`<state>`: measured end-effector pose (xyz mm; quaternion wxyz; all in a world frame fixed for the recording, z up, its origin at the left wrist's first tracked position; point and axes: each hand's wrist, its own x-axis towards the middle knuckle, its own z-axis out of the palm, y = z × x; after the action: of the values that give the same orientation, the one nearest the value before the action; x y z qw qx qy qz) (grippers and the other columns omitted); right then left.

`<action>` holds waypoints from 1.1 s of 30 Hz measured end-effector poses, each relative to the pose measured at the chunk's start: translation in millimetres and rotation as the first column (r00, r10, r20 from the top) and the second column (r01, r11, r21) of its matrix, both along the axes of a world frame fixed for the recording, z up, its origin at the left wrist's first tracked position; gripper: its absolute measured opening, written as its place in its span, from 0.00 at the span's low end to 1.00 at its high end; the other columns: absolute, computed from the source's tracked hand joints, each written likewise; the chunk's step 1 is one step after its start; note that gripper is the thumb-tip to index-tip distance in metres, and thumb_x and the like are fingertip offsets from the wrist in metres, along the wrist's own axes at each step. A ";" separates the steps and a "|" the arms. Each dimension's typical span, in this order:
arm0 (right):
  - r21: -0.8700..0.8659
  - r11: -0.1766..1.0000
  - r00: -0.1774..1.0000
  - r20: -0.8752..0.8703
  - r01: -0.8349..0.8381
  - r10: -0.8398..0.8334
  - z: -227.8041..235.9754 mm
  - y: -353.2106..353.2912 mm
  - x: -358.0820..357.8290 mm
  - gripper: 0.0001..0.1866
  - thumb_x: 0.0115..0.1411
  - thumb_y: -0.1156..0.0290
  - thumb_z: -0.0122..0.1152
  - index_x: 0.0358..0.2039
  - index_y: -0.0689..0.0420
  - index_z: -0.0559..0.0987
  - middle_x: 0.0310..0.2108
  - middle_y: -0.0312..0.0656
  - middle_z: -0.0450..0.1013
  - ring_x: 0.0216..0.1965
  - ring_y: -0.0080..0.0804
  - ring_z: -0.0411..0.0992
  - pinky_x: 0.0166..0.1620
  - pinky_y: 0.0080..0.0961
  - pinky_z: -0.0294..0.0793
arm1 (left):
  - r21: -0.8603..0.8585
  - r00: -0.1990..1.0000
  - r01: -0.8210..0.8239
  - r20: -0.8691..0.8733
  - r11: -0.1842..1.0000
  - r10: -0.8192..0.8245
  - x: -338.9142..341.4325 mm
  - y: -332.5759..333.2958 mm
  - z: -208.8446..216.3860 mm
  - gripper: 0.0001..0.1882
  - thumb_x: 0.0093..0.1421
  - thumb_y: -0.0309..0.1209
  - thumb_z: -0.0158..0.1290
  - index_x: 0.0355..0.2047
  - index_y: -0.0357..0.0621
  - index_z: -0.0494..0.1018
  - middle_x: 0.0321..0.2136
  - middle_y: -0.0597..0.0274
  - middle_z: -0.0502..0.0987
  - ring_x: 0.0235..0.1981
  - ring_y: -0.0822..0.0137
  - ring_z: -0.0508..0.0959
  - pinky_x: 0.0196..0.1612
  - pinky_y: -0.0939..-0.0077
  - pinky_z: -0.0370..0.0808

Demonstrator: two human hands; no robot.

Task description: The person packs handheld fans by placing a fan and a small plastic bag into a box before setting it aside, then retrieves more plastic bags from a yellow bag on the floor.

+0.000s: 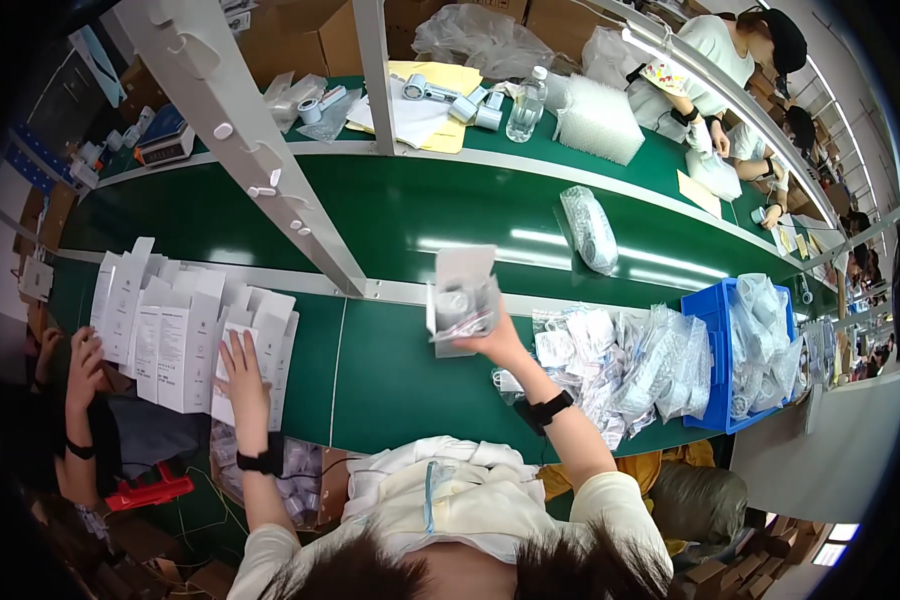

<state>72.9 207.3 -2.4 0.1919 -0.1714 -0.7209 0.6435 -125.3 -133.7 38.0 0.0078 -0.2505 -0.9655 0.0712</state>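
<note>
My right hand grips a small white carton from its right side, above the green bench. The carton's top flap stands up, and a clear plastic bag with grey-white contents shows in its mouth. On the left, my left hand lies with fingers spread flat against the nearest white box in a row of open-topped white boxes. Nearest to my right forearm is a pile of clear-bagged small white parts, with bubble-wrap pouches beside it.
A blue bin of bubble-wrapped items stands at the right. One wrapped item lies on the green conveyor strip beyond. A metal post rises at the left. Another person's hand touches the far-left boxes; more people sit across.
</note>
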 end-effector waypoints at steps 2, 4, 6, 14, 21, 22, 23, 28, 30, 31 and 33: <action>-0.093 0.995 0.999 0.012 0.046 -0.045 -5.3 42.2 -12.9 0.47 0.34 0.72 0.71 0.54 0.60 0.54 0.52 0.46 0.58 0.52 0.34 0.60 0.52 0.29 0.62 | 0.130 0.977 -0.108 0.198 0.986 0.081 43.7 33.1 35.4 0.53 0.36 0.23 0.61 0.61 0.52 0.43 0.62 0.59 0.40 0.61 0.41 0.41 0.51 0.28 0.47; -0.054 0.973 0.971 -0.062 0.226 -0.230 -8.0 82.3 -40.1 0.46 0.35 0.73 0.70 0.54 0.60 0.55 0.51 0.46 0.59 0.51 0.34 0.61 0.51 0.29 0.63 | 0.152 0.944 -0.032 0.328 0.988 -0.020 85.7 50.4 45.1 0.53 0.36 0.25 0.62 0.61 0.52 0.44 0.61 0.54 0.42 0.59 0.40 0.46 0.51 0.33 0.51; 0.034 0.954 0.950 -0.104 0.299 -0.294 -9.4 114.5 -64.6 0.51 0.34 0.72 0.71 0.56 0.60 0.50 0.51 0.49 0.58 0.52 0.37 0.60 0.53 0.31 0.61 | 0.262 0.906 0.106 0.373 0.959 -0.202 116.5 75.1 34.2 0.53 0.35 0.30 0.64 0.60 0.53 0.46 0.59 0.48 0.45 0.55 0.42 0.53 0.49 0.40 0.56; 0.532 0.842 0.862 0.464 -0.088 -0.203 -22.8 155.5 -29.2 0.50 0.36 0.61 0.69 0.56 0.62 0.52 0.50 0.61 0.57 0.52 0.56 0.57 0.53 0.40 0.59 | 0.200 0.697 0.265 0.636 0.943 -0.331 88.9 132.1 -8.0 0.51 0.36 0.41 0.64 0.59 0.48 0.49 0.52 0.44 0.57 0.49 0.48 0.61 0.47 0.58 0.62; 0.801 0.574 0.452 0.454 0.170 -0.768 -76.8 285.7 -21.9 0.42 0.39 0.62 0.66 0.53 0.64 0.59 0.40 0.58 0.69 0.43 0.54 0.66 0.47 0.37 0.66 | 0.627 0.243 0.281 0.686 0.727 -0.686 46.1 152.9 -80.0 0.44 0.39 0.40 0.63 0.56 0.47 0.56 0.41 0.50 0.68 0.42 0.53 0.68 0.46 0.72 0.66; 0.782 0.594 0.419 0.482 0.191 -0.769 -81.3 289.9 -28.0 0.40 0.39 0.63 0.66 0.52 0.64 0.60 0.39 0.58 0.69 0.41 0.54 0.68 0.45 0.37 0.68 | 0.578 0.209 0.269 0.745 0.770 -0.633 44.1 156.2 -76.6 0.43 0.39 0.39 0.64 0.56 0.49 0.58 0.40 0.50 0.68 0.42 0.54 0.69 0.46 0.72 0.66; 0.781 0.595 0.423 0.482 0.190 -0.767 -84.5 293.7 -29.2 0.40 0.39 0.63 0.66 0.52 0.64 0.60 0.39 0.58 0.69 0.41 0.54 0.68 0.45 0.37 0.68 | 0.528 0.172 0.260 0.799 0.809 -0.577 42.1 159.5 -73.0 0.42 0.38 0.38 0.64 0.55 0.51 0.59 0.40 0.51 0.68 0.42 0.54 0.69 0.46 0.72 0.66; 0.550 0.824 0.614 0.607 0.134 -0.505 -76.1 275.7 -47.7 0.37 0.40 0.69 0.64 0.51 0.62 0.59 0.36 0.53 0.70 0.37 0.46 0.70 0.42 0.35 0.69 | 0.499 0.208 0.064 0.840 0.864 -0.501 42.8 145.3 -48.2 0.43 0.36 0.31 0.65 0.55 0.56 0.58 0.40 0.55 0.67 0.46 0.56 0.68 0.49 0.72 0.64; 0.409 0.893 0.740 0.538 0.189 -0.403 -82.9 287.3 -23.3 0.39 0.40 0.71 0.63 0.53 0.61 0.56 0.38 0.50 0.70 0.40 0.41 0.69 0.43 0.34 0.69 | 0.566 0.158 -0.141 0.823 0.812 -0.546 46.8 157.4 -24.2 0.44 0.36 0.30 0.65 0.56 0.56 0.57 0.43 0.55 0.65 0.48 0.57 0.66 0.51 0.71 0.63; 0.405 0.895 0.742 0.540 0.185 -0.398 -78.0 278.6 -21.0 0.39 0.40 0.71 0.63 0.53 0.61 0.56 0.38 0.50 0.70 0.40 0.41 0.69 0.43 0.34 0.69 | 0.575 0.150 -0.371 0.812 0.729 -0.564 47.7 158.0 -12.9 0.45 0.37 0.29 0.64 0.56 0.57 0.56 0.46 0.55 0.63 0.49 0.57 0.65 0.53 0.70 0.61; 0.111 0.930 0.906 0.208 0.352 -0.368 -48.7 238.1 -21.2 0.37 0.43 0.73 0.63 0.54 0.60 0.56 0.42 0.47 0.67 0.45 0.35 0.66 0.47 0.33 0.68 | 0.694 0.250 -0.325 0.718 0.642 -0.650 46.0 159.8 2.9 0.45 0.37 0.27 0.63 0.56 0.56 0.55 0.48 0.55 0.61 0.51 0.56 0.63 0.54 0.69 0.60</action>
<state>51.7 445.4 -51.1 0.2301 -0.3663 -0.7164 0.5474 -79.2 26.1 41.0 -0.4646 -0.3250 -0.6586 -0.4947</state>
